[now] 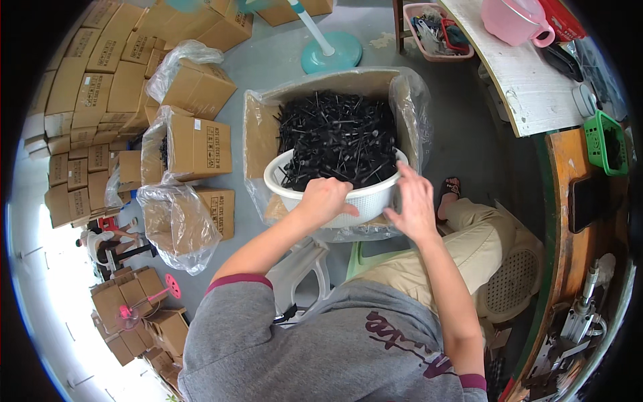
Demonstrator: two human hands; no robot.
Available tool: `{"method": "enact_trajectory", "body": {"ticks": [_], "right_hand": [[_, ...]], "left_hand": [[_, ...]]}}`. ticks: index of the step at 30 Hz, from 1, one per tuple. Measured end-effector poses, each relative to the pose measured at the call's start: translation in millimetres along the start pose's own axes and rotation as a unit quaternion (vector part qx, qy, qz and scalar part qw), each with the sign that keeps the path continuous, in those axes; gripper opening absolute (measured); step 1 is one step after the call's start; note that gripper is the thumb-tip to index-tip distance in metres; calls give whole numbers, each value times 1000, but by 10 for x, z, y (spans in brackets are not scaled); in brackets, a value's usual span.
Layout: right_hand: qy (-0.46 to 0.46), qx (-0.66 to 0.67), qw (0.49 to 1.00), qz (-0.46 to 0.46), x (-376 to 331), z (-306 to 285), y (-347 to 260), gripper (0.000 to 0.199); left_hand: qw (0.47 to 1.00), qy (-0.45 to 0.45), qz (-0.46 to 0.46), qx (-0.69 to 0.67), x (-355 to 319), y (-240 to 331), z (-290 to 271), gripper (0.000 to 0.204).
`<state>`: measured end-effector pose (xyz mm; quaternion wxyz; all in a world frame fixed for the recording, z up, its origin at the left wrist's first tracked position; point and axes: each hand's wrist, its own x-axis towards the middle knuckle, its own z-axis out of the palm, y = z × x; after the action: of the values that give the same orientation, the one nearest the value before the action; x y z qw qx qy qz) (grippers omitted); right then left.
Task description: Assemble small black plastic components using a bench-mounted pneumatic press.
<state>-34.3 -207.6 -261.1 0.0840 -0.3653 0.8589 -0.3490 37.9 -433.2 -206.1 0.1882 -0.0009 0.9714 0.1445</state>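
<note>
A white plastic basket point(365, 213) with a perforated wall rests at the near side of a large open carton point(257, 127) lined with clear plastic. Small black parts with thin stems point(338, 134) heap up in the basket and the carton; their exact kind is too small to tell. My left hand point(326, 199) is closed over the basket's near-left rim, its thumb pointing right. At the right rim, my right hand point(414, 204) has its fingers stretched out and its thumb apart. Its fingertips are at the rim; whether they press on it I cannot tell.
Cartons point(201, 144) with plastic liners stand at left, before tall carton stacks point(90, 94). A fan base point(331, 53) sits beyond the big carton. At right are a white table point(529, 87) and a wooden bench point(569, 261) with a metal tool. Another person point(107, 244) sits far left.
</note>
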Motion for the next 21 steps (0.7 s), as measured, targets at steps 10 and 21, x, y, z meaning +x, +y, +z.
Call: {"method": "enact_trajectory", "body": {"ticks": [10,21], "right_hand": [[-140,68,986,-59,152,214,-325,34],[-103,78,988,-84,-126,37,-520,27]], "left_hand": [[967,-117,95,-205,302,-525,-78,38],[954,-2,222,202,1013,-890,623,91]]}}
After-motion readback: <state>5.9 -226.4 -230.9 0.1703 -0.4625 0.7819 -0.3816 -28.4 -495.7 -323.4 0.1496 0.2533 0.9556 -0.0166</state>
